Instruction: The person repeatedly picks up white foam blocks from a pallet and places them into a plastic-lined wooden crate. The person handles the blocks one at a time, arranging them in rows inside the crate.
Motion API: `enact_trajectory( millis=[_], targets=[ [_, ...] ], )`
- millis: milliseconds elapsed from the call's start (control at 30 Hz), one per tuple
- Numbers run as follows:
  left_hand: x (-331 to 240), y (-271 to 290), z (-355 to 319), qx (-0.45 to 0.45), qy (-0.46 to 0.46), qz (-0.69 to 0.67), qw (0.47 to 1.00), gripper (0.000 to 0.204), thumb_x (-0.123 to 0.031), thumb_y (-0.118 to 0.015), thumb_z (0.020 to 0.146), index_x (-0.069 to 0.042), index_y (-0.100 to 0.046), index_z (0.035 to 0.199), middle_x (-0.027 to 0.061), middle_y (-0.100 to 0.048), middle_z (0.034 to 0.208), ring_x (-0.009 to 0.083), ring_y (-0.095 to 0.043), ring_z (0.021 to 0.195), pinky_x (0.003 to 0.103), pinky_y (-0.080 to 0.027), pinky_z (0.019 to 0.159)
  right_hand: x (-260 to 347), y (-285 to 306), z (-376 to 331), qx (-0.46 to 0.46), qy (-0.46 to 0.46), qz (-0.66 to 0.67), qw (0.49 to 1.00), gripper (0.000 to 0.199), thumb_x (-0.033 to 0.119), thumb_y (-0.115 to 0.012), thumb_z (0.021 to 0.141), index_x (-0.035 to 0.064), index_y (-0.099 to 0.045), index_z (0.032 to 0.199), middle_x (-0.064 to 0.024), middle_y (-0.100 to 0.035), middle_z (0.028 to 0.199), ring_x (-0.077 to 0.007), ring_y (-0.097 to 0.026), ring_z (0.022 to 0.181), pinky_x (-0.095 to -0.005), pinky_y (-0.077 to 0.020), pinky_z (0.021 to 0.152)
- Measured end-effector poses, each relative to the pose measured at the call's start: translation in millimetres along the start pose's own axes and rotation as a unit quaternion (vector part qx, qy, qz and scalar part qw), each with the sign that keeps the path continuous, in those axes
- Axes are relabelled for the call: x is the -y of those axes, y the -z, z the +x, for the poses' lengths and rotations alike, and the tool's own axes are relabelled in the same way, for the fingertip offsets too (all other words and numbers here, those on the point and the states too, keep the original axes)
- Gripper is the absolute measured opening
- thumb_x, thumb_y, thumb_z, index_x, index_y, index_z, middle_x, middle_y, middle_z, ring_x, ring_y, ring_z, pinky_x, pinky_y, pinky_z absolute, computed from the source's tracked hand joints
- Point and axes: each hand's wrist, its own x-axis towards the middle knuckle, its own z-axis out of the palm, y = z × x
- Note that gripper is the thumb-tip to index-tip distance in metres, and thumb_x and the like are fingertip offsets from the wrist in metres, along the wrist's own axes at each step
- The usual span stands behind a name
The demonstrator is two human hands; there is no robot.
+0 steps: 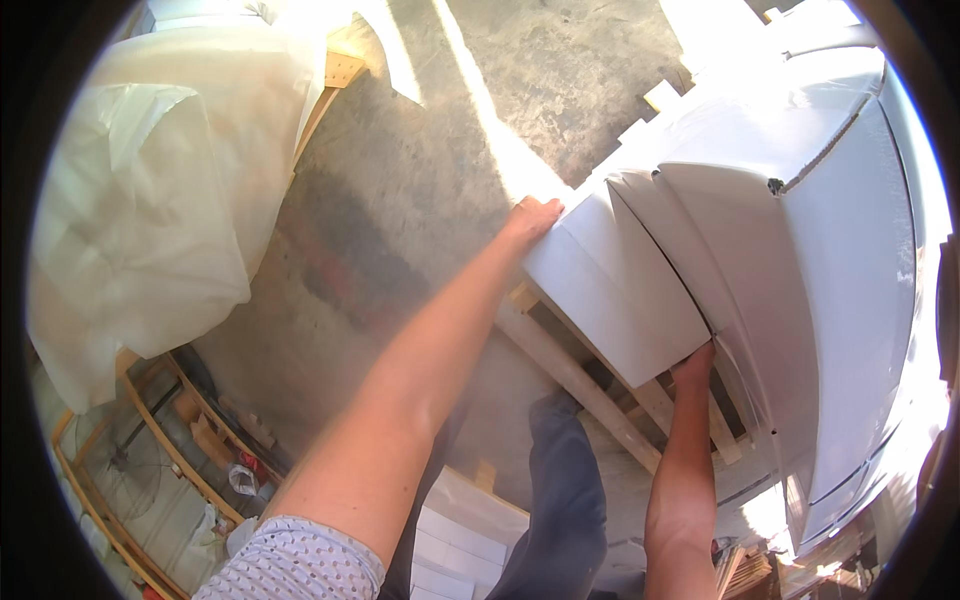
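Note:
A white rectangular box (612,282) juts out from a stack of white boxes (800,230) standing on a wooden pallet (590,385). My left hand (532,217) grips the box's far top corner. My right hand (694,362) presses against its near lower edge, with the fingers partly hidden under the box. Both forearms reach up from the lower edge of the view. The box is held between the two hands, tilted out from the stack.
Bare concrete floor (420,170) lies to the left of the pallet. A stack covered in translucent plastic sheet (150,190) stands on another pallet at the left. White flat packs (455,550) lie near my legs. A wooden frame (150,450) is at the lower left.

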Motion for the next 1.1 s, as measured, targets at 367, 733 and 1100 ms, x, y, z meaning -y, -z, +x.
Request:
enact_trajectory(
  millis=[367,733,1100],
  targets=[
    [3,-2,-8,-0.065,-0.030,0.000,0.997,0.046,-0.036,-0.056,0.076,0.009,-0.062,0.088,0.0151,-0.064,0.083,0.0210,-0.059,0.072,0.035,-0.047,0.064,-18,23,-3,0.041,0.140,-0.141,0.979,0.037,0.029,-0.047,0.094,0.0056,-0.054,0.121,-0.0091,-0.060,0.117,-0.0237,-0.060,0.103,-0.0374,-0.0526,0.082],
    [31,21,-52,0.011,-0.229,-0.049,0.972,0.038,-0.030,-0.048,0.092,0.000,-0.062,0.108,0.0080,-0.063,0.108,0.0175,-0.055,0.099,0.029,-0.041,0.089,-50,4,-40,0.013,0.079,0.149,0.986,0.052,0.042,-0.041,0.095,0.0008,-0.049,0.126,-0.0136,-0.057,0.123,-0.0251,-0.057,0.109,-0.0387,-0.0481,0.091],
    [66,42,-99,0.107,-0.004,-0.117,0.987,0.041,-0.034,-0.047,0.093,-0.001,-0.061,0.113,0.0074,-0.064,0.102,0.0157,-0.058,0.090,0.029,-0.046,0.079,-40,-7,-90,0.059,-0.010,0.160,0.985,0.043,0.038,-0.039,0.094,0.0019,-0.059,0.106,-0.0105,-0.063,0.103,-0.0244,-0.061,0.093,-0.0388,-0.0495,0.081]
  ],
)
